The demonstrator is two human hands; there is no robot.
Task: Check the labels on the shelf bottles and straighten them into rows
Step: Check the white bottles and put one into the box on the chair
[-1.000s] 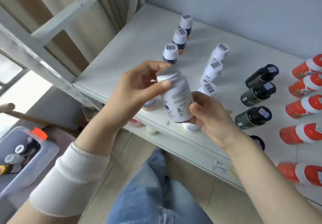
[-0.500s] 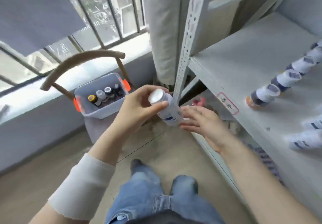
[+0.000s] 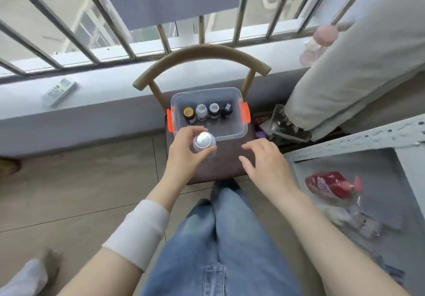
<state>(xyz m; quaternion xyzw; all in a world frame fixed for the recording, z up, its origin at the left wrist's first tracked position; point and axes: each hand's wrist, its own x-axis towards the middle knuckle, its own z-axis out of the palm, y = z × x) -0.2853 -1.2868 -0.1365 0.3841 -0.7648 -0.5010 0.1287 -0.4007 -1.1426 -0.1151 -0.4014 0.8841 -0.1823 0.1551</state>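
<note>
- Grip: your left hand (image 3: 185,155) is closed round the bottle (image 3: 204,143). Thumb and fingers wrap its upper body just below the white cap. The bottle stands roughly upright, cap toward the camera, and its label cannot be read from this view.
- Position: the bottle is held in the air at the near rim of the clear bin (image 3: 232,134), not yet inside it.
- Other hand: your right hand (image 3: 264,164) is slack and spread, holding nothing. It hovers just beside the bottle, over the chair seat (image 3: 225,167).
- Bin contents: four bottles (image 3: 214,109) stand in one row along the far wall, with bare floor in front of them.
- Assessment: the step appears to be setting this bottle aside in the bin.
- Recommendation: carry the base clear over the near rim, lower it onto the bare floor in front of the row, and seat it flat before you let go.
- Risk: the hold is high, so the base may swing and clip the rim or the row. Steady the bin wall with your free hand if it shifts.
- The shelf (image 3: 345,142) lies to your right.
</note>
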